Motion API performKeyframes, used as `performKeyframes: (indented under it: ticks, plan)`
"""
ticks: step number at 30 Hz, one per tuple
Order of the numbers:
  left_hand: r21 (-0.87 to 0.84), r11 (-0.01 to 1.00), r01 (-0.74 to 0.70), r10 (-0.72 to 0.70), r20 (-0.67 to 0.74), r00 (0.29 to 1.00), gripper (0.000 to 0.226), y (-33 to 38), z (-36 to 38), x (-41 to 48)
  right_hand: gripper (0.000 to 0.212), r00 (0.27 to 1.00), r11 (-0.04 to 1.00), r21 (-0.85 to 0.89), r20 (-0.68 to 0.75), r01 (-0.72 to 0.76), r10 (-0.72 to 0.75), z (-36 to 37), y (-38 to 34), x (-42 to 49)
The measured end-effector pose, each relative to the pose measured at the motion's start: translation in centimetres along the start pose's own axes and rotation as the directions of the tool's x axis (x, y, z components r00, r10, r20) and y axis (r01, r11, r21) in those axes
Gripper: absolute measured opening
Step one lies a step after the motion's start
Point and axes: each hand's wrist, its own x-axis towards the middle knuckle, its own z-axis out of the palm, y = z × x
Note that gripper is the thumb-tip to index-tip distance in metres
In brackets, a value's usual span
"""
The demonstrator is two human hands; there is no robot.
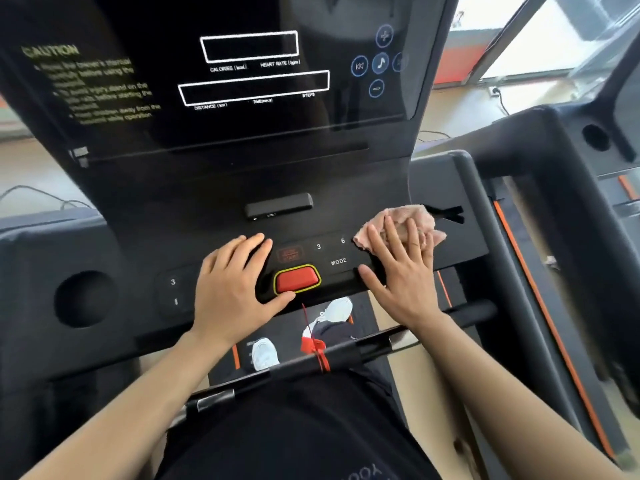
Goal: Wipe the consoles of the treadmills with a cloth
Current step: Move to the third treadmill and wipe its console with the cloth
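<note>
Two flat hands: right hand point(401, 271) presses cloth point(405, 221) near console point(194, 209) right edge; left hand point(232, 282), fingers straight, rests beside red button point(297, 279).

Looks like a gym or fitness room. Close ahead, a treadmill console point(242, 140) with a dark display labelled CALORIES, HEART RATE, DISTANCE and STEPS, a yellow CAUTION notice point(86, 84), a red stop button point(297, 279) ringed in yellow and a MODE key point(338, 261). Tied to the handlebar, a red safety cord point(313, 345). Just to the right, a second treadmill point(561, 133). Beyond, pale wood floor point(457, 109), trailing power cable point(501, 100) and large bright windows point(540, 39).
</note>
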Motion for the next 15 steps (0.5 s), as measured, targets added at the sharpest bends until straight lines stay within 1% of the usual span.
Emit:
performKeyframes:
  ticks: [2, 5, 7, 9, 11, 15]
  plan:
    - [-0.011, 1.000, 0.005, -0.005, 0.007, 1.000, 0.089, 0.0, -0.2, 0.1, 0.070, 0.996, 0.996, -0.001, 0.022, 0.088, -0.088, 0.2, -1.3, 0.1]
    - [-0.046, 0.999, -0.005, 0.007, 0.023, 1.000, 0.088, -0.2, -0.5, 0.3, 0.072, 0.985, 0.986, 0.010, 0.034, 0.169, -0.169, 0.5, -3.5, -0.4]
    - [-0.140, 0.990, -0.013, 0.012, -0.005, 1.000, 0.087, -0.9, -1.1, 0.1, 0.072, 0.976, 0.976, 0.007, 0.033, 0.216, -0.217, 0.8, -4.5, -1.1]
    - [-0.207, 0.978, 0.008, -0.021, -0.061, 0.998, 0.087, -2.2, -1.9, -0.8, 0.072, 0.971, 0.971, 0.017, 0.023, 0.240, -0.240, 1.0, -5.1, -1.7]
    - [-0.188, 0.980, 0.060, -0.081, -0.104, 0.991, 0.089, -3.8, -2.7, -2.1, 0.071, 0.972, 0.972, 0.038, 0.008, 0.232, -0.233, 1.1, -5.6, -2.1]
    - [-0.077, 0.967, 0.242, -0.250, -0.111, 0.962, 0.100, -7.0, -3.1, -5.7, 0.073, 0.978, 0.976, 0.065, 0.008, 0.210, -0.210, 1.3, -6.9, -2.2]
